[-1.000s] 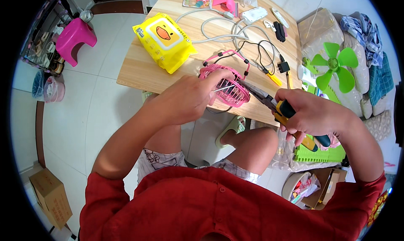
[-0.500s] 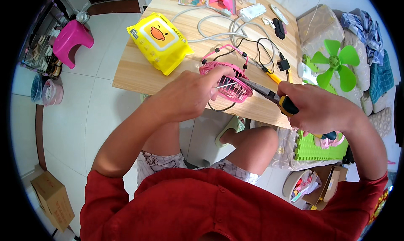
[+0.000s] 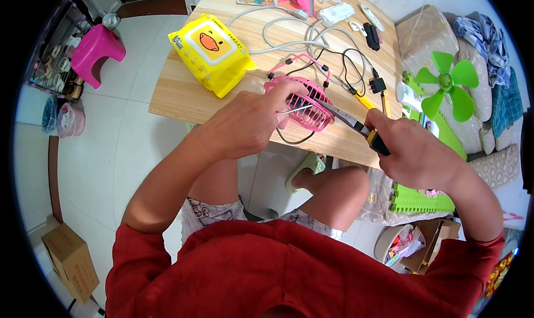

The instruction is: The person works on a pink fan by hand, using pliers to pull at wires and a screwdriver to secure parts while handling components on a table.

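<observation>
A small pink desk fan [image 3: 318, 121] with a round grille and a pink stand tilts at the table's near edge. My left hand [image 3: 250, 118] is closed on the grille's left side, thumb and fingers gripping its rim. A thin silvery rod or wire [image 3: 298, 109] reaches from those fingers across the grille; I cannot tell what it belongs to. My right hand [image 3: 417, 148] is wrapped round the dark and yellow handles of a pair of pliers [image 3: 346, 118]. The jaws lie at the grille's upper right; their very tips are hard to make out.
Behind the fan are a yellow wipes pack [image 3: 213, 55], coiled grey cable [image 3: 272, 39], a white power strip [image 3: 336, 14], a black plug [image 3: 377, 85] and a yellow-handled tool [image 3: 364, 102]. Green fan blades [image 3: 445, 83] stand at right. A magenta stool [image 3: 95, 54] is on the floor at left.
My right hand has turned slightly on the pliers, and the handle end that showed below it is now hidden. My left hand and the pink fan have barely moved.
</observation>
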Demonstrator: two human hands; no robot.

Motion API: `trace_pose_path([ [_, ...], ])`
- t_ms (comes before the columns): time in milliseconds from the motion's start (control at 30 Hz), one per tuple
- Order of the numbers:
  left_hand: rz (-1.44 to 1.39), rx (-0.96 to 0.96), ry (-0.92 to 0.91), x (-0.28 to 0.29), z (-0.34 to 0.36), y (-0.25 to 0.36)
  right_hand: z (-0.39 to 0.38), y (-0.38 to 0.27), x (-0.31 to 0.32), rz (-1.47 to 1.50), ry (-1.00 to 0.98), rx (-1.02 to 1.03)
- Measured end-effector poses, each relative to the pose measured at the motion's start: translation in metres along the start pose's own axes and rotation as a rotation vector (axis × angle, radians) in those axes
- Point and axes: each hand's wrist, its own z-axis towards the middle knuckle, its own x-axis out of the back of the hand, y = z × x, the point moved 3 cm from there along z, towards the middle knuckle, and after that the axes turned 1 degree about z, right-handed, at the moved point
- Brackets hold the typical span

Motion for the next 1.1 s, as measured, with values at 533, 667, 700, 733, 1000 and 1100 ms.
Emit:
trace_pose_path([
  [533, -0.161, 0.334, 0.200, -0.013, -0.023, -0.006, 0.006, -0.012, -0.019, 0.142, 0.066, 0.015],
  [667, -0.345, 0.182, 0.278, -0.016, -0.027, -0.013, 0.007, -0.014, -0.020, 0.124, 0.077, 0.021],
  [700, -0.335, 0.165, 0.270, -0.017, -0.027, -0.014, 0.007, -0.014, -0.020, 0.124, 0.076, 0.021],
  [733, -0.324, 0.149, 0.262, -0.017, -0.027, -0.014, 0.007, -0.015, -0.020, 0.125, 0.075, 0.021],
  [1000, -0.526, 0.370, 0.157, -0.015, -0.028, -0.007, 0.005, -0.022, -0.021, 0.115, 0.070, 0.004],
  [1100, -0.514, 0.352, 0.260, -0.021, -0.030, -0.014, 0.005, -0.024, -0.021, 0.113, 0.060, -0.011],
])
